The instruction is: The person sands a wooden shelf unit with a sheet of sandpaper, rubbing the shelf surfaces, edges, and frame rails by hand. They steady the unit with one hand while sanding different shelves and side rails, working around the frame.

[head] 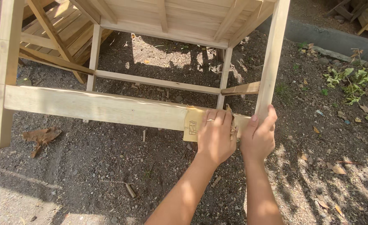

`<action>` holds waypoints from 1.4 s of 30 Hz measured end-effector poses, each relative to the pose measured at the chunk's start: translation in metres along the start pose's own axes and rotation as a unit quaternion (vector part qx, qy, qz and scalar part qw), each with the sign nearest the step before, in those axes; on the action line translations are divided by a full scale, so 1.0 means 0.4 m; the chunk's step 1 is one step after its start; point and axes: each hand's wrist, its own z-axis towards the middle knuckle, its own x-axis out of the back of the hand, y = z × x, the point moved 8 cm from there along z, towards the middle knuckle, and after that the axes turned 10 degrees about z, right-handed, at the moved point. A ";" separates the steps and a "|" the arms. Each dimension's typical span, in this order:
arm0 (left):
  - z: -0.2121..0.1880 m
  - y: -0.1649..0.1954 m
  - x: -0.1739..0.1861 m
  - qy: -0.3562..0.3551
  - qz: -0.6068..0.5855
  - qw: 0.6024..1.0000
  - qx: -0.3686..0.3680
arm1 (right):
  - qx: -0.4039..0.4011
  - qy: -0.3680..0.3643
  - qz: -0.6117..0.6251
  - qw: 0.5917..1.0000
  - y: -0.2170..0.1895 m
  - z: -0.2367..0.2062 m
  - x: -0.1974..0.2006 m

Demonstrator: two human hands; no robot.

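Bare dirt (109,175) below; left hand (214,137) presses sandpaper (192,123) flat on rail (96,107), right hand (259,135) seemingly clasps leg (271,62).

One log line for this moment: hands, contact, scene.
left hand: pressing yellow sandpaper sheet onto pale wooden crossbar | right hand: gripping pale wooden leg | ground: dirt
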 end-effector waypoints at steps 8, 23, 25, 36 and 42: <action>-0.070 -0.370 0.272 0.096 0.164 0.976 0.103 | 0.002 0.002 0.007 1.000 0.027 0.002 -0.005; -0.057 -0.014 0.110 0.120 0.136 0.983 -0.028 | 0.012 0.027 0.025 0.999 0.046 -0.015 0.009; -0.002 -0.013 0.113 0.099 0.126 0.987 -0.012 | 0.010 0.028 0.006 1.000 0.048 -0.017 0.008; -0.001 0.002 0.067 0.064 0.124 0.989 -0.042 | 0.020 0.026 0.002 0.999 0.035 -0.011 0.010; 0.034 0.046 -0.037 -0.012 0.081 0.997 -0.004 | 0.001 0.009 0.019 1.000 0.045 -0.015 0.008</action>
